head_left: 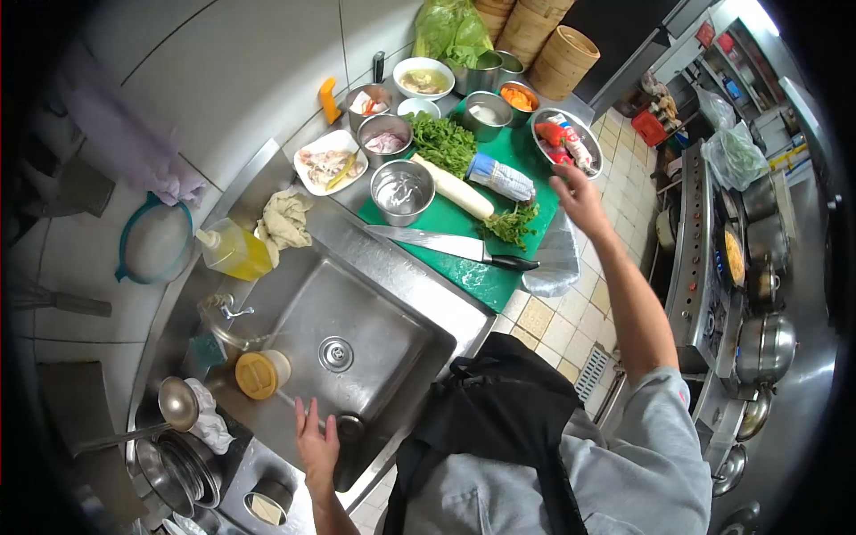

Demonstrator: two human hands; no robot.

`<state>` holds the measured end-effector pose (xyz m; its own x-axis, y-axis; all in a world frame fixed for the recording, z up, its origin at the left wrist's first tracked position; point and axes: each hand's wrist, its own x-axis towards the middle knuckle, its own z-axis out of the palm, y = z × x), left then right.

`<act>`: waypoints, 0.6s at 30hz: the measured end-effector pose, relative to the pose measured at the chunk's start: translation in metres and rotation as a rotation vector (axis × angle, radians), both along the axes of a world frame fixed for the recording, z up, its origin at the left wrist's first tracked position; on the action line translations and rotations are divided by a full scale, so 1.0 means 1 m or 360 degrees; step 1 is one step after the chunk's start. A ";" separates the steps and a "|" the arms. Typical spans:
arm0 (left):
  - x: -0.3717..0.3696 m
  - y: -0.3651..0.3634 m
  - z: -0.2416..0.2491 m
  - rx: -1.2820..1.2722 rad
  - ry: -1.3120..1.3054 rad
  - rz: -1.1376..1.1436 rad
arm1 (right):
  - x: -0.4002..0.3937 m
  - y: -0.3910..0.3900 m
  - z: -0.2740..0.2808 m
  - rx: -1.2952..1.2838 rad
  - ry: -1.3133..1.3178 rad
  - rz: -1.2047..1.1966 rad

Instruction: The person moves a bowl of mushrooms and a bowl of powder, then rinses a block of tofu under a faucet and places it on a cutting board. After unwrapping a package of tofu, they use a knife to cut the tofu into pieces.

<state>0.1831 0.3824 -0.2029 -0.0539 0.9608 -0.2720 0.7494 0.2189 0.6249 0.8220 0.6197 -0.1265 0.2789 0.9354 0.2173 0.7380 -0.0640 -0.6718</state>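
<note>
My left hand is held over the near side of the sink, its fingers spread and nothing in it. Beside it is a round container with a yellow lid. My right hand reaches past the right edge of the green cutting board, fingers apart, just below an oval metal bowl of red and white packages. It appears to hold nothing. On the board lie a large knife, a white radish, leafy greens and a blue-and-white wrapped bundle.
Metal bowls and a white dish of raw meat stand behind the board. Bamboo steamers are stacked at the back. A yellow liquid bottle sits by the sink. At right is a stove with a pan of yellow food.
</note>
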 end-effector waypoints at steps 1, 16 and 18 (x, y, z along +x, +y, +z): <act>0.004 -0.002 -0.005 0.0000 -0.0011 -0.0007 | 0.017 -0.002 0.009 -0.0001 -0.0031 -0.0027; 0.211 -0.044 0.020 0.0061 0.0063 0.0248 | 0.222 0.115 -0.040 -0.0160 -0.0615 0.0230; 0.247 -0.051 0.031 0.0060 0.0031 0.0273 | 0.233 0.126 -0.049 -0.0253 -0.0618 0.0363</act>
